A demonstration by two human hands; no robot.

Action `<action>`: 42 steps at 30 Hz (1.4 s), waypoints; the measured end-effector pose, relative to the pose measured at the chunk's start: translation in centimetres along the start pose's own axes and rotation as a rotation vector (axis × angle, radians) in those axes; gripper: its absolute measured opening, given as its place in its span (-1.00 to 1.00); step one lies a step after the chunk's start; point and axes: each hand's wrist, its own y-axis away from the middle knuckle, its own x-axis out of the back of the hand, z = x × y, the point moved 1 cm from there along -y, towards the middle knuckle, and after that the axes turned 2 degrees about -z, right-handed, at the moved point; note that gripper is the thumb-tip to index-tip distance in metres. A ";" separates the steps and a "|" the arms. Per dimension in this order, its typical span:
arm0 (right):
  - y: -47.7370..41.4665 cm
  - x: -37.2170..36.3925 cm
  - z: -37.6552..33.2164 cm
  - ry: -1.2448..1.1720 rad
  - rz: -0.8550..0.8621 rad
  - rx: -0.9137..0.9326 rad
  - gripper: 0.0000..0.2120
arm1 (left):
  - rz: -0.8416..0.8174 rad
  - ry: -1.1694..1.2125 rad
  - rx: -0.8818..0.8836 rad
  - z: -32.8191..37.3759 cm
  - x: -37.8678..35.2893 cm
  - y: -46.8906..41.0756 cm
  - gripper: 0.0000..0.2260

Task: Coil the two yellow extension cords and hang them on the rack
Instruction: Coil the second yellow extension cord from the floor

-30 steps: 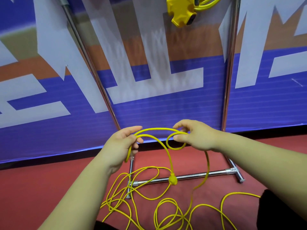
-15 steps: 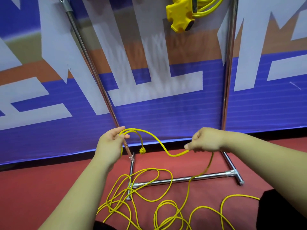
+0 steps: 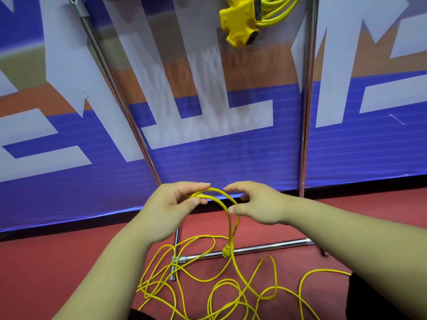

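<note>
One yellow extension cord (image 3: 231, 229) lies in loose tangles on the red floor, with two strands rising into my hands. My left hand (image 3: 168, 206) pinches the strands together at the top of a loop, between thumb and fingers. My right hand (image 3: 256, 204) hovers just to the right of it with fingers spread; its thumb tip is beside the cord where it bends downward. A small yellow plug (image 3: 227, 251) dangles from the loop. The other yellow cord (image 3: 275, 10) hangs coiled on the rack at the top, its yellow socket block (image 3: 241, 26) pointing down.
The rack's chrome poles, a slanting left pole (image 3: 115, 93) and a right pole (image 3: 308, 112), stand before a blue, white and orange banner (image 3: 208, 144). A chrome base bar (image 3: 265, 247) lies on the red floor (image 3: 46, 262) under the cord.
My right hand has come left to meet my left hand, bringing a second strand into its pinch, and has loosened its grip. The plug now hangs lower.
</note>
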 end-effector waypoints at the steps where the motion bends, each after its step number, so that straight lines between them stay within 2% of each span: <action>1: -0.2 -0.3 0.0 -0.023 -0.010 0.002 -0.55 | -0.008 0.021 0.001 0.0 0.0 -0.1 -0.69; 4: -0.5 -0.5 0.1 -0.081 0.007 0.019 -0.89 | -0.003 0.064 0.012 -0.1 -0.1 -0.1 -0.69; 5: -0.6 -0.3 0.2 -0.091 0.023 0.018 -0.94 | 0.002 0.067 0.023 -0.3 -0.1 -0.2 -0.69; 8: -0.9 0.6 0.3 -0.202 0.084 0.029 -0.97 | 0.041 0.104 0.134 -1.3 0.3 -0.4 -0.72; 11: -0.8 1.9 0.2 -0.304 0.091 0.049 -0.99 | 0.242 0.115 0.281 -2.9 0.7 -1.0 -0.74; 14: -0.4 2.1 0.7 -0.276 -0.067 0.024 -0.95 | 0.453 0.187 0.303 -4.1 1.1 -1.5 -0.79; 19: 0.7 1.2 1.4 -0.063 -0.364 -0.092 -0.96 | 0.551 0.233 0.162 -3.0 1.4 -1.4 -0.80; 20: 0.7 1.2 1.4 -0.033 -0.357 -0.120 -0.96 | 0.557 0.247 0.134 -2.6 1.4 -1.4 -0.80; 22: 0.1 1.4 1.3 0.070 -0.199 -0.121 -0.90 | 0.548 0.291 0.082 -1.6 1.2 -1.2 -0.80; 24: -0.4 1.8 1.2 0.156 0.028 -0.102 -0.67 | 0.503 0.335 0.043 -0.8 1.1 -0.9 -0.81; 25: -0.5 1.9 1.0 0.125 0.097 -0.094 -0.57 | 0.472 0.350 0.031 -0.5 1.0 -0.9 -0.81; 27: -0.7 2.0 0.9 0.079 0.137 -0.053 -0.39 | 0.414 0.369 0.013 -0.2 0.8 -0.7 -0.81; 29: -0.9 1.7 0.8 0.135 0.126 -0.004 -0.31 | 0.375 0.385 0.002 -0.2 0.6 -0.7 -0.80; 31: -1.0 1.3 0.7 0.178 0.137 0.048 -0.38 | 0.358 0.402 0.001 -0.4 0.6 -0.8 -0.80; 33: -1.0 1.4 0.6 0.169 0.132 0.070 -0.58 | 0.353 0.414 0.002 -0.6 0.6 -0.8 -0.80; 35: -0.9 1.5 0.4 0.096 0.051 0.066 -0.82 | 0.351 0.444 0.001 -0.8 0.7 -0.9 -0.79; 36: -0.8 1.5 0.3 0.061 -0.005 0.064 -0.88 | 0.347 0.460 0.003 -0.9 0.7 -0.9 -0.78; 39: -0.5 0.8 0.1 -0.052 -0.098 0.052 -0.92 | 0.341 0.509 0.002 -1.2 0.6 -0.9 -0.80; 42: -0.8 1.1 -0.4 -0.224 -0.019 0.040 -0.90 | 0.290 0.573 0.013 -1.6 0.9 -1.1 -0.82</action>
